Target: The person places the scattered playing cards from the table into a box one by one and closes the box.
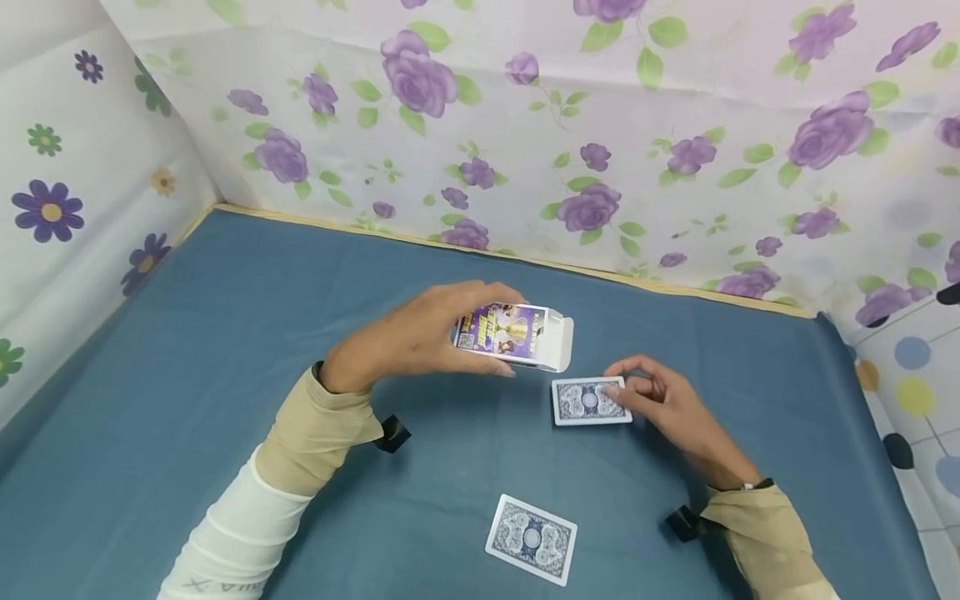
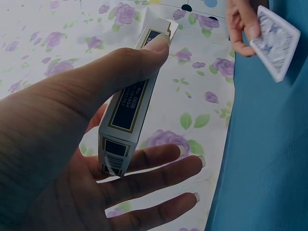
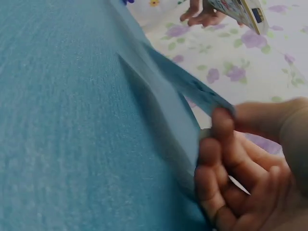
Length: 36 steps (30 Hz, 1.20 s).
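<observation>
My left hand (image 1: 431, 333) holds a small card box (image 1: 498, 331) by its edges, thumb on one narrow side. The box has a purple printed front with a gold trophy, and its white end flap (image 1: 557, 342) stands open toward the right. Its dark blue side panel (image 2: 129, 106) shows in the left wrist view. My right hand (image 1: 667, 400) pinches a playing card (image 1: 581, 402) at its right end between thumb and fingers, patterned blue-and-white back up. I cannot tell whether it is one card or a thin stack. It is just below and right of the box.
Another playing card (image 1: 531, 540) lies back up on the blue tabletop (image 1: 442, 500), nearer the front. Flowered sheeting (image 1: 480, 125) hangs behind the table. A black device sits under each wrist.
</observation>
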Tool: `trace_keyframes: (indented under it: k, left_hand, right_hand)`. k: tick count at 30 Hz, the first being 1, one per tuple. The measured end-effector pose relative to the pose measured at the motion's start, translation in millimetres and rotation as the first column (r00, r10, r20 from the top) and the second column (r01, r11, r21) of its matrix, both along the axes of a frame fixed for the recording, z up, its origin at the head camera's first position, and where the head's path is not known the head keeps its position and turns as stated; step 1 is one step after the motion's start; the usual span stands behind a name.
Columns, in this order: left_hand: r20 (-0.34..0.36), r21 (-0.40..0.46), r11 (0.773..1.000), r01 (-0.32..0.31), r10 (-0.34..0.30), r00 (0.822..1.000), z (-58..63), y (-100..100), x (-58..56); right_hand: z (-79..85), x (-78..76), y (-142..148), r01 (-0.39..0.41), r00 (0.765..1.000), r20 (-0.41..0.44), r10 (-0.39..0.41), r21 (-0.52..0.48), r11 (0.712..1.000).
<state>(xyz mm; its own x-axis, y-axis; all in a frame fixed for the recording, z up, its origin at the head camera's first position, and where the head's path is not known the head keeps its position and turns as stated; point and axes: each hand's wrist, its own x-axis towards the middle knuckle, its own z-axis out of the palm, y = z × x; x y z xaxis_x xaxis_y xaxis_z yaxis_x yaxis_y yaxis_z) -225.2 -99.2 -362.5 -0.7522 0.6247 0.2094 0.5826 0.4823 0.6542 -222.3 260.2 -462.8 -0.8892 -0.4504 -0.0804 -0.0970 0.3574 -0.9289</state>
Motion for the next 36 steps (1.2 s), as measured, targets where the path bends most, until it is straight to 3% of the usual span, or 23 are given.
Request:
trace_keyframes:
  k: [4, 9, 19, 27, 36]
  left_hand:
    - [0.003, -0.024, 1.000, 0.000, 0.000, 1.000, 0.9, 0, 0.9]
    - [0.003, -0.023, 1.000, 0.006, -0.006, 1.000, 2.4, 2, 1.6]
    - [0.009, -0.022, 1.000, -0.015, 0.015, 1.000, 1.2, -4, 3.3]
    - [-0.022, -0.018, 1.000, -0.002, 0.002, 1.000, 5.1, -1, 3.3]
    - [-0.025, -0.018, 1.000, 0.010, -0.011, 1.000, 6.7, -1, 5.3]
  right_hand:
    - [1.9, 0.0, -2, 0.149, 0.987, 0.062, -0.148, 0.002, 0.989]
    - [7.1, 3.5, -5, 0.209, 0.978, 0.033, -0.207, -0.060, 0.976]
    - [46.3, 8.8, -10, 0.165, 0.982, -0.079, -0.171, -0.078, 0.983]
    - [73.7, 16.9, 0, 0.215, 0.963, -0.149, -0.224, -0.072, 0.974]
    - [99.4, 24.6, -12, 0.187, 0.963, -0.152, -0.221, -0.210, 0.960]
